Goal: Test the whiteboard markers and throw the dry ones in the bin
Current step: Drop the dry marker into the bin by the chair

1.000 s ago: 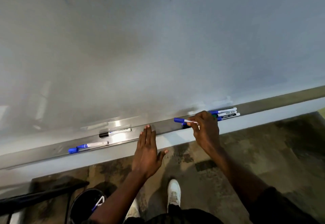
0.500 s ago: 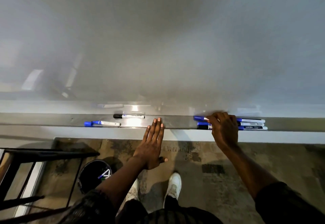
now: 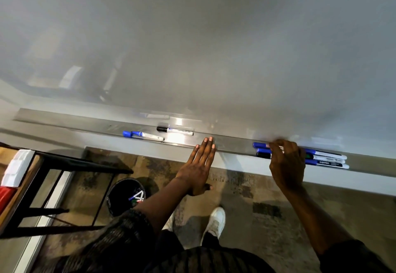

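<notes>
1. The whiteboard (image 3: 214,47) fills the upper part of the view, and a metal tray (image 3: 85,125) runs along its lower edge.
2. The left hand (image 3: 198,169) is flat, with straight fingers close together. Its fingertips touch the front edge of the tray and it holds nothing.
3. The right hand (image 3: 287,165) lies on the group of markers (image 3: 325,158) at the right part of the tray. Its fingers are curled over them; which marker it grips, I cannot tell.
4. Left of the left hand, a blue-capped marker (image 3: 142,136) and a black-capped marker (image 3: 174,130) lie on the tray, near each other.
5. The black bin (image 3: 113,199) stands on the floor below the tray, with some discarded markers (image 3: 137,196) inside.
6. A black frame (image 3: 64,163) stands beside the bin.
</notes>
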